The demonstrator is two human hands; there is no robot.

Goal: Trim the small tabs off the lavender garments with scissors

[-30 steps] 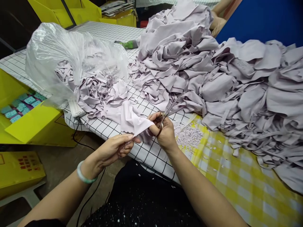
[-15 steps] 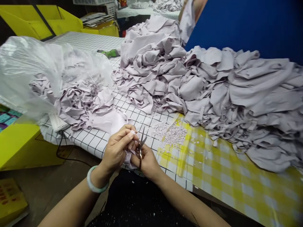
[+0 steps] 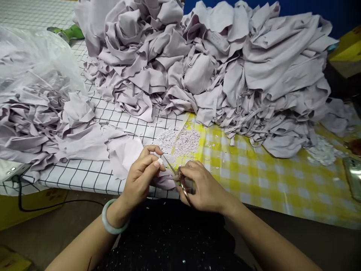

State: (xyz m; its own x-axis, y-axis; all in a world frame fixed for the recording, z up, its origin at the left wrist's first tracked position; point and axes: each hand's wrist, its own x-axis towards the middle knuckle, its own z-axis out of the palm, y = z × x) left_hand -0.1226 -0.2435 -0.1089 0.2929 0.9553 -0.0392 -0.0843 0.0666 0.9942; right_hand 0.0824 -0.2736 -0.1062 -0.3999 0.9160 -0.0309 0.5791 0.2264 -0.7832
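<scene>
My left hand is closed, pinching a small pale bit of a lilac-grey garment between thumb and fingers. The rest of that cloth lies on the table edge behind and below the hand. In my right hand is a pair of scissors, blades parted and pointing up and left at the left fingertips. Whether the blades touch the cloth is hard to make out. Just beyond both hands lies a heap of tiny cut scraps.
A large pile of lilac-grey garments fills the table's far side. More garments lie at left by a clear plastic bag. A green-handled tool rests behind. White scraps and a phone-like object are at right.
The view has turned down and to the right. My right hand has drawn away from my left with the scissors, whose blades now tilt leftward. My left hand keeps its pinch.
</scene>
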